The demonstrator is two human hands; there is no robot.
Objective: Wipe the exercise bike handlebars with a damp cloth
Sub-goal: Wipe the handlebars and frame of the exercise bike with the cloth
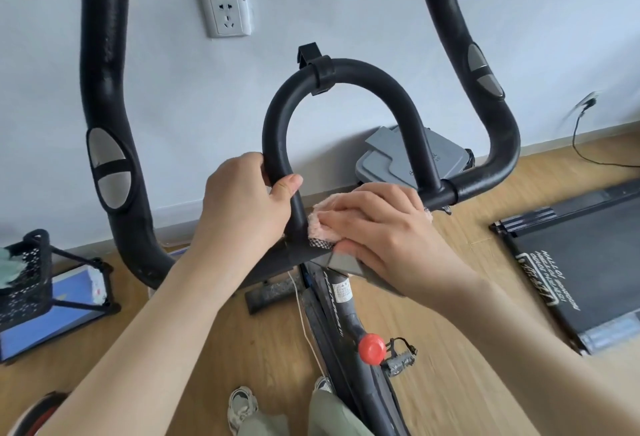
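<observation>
Wiping under way at the centre of the handlebars (498,158).
Left hand (242,203) grips the loop (349,70); right hand (384,231), fingers flat, presses the cloth (317,229) against the loop's base; outer bars (104,89) probably remain.

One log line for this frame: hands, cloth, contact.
left hand: grips centre loop bar | right hand: presses pink cloth on handlebar base | outer grips: untouched
</observation>
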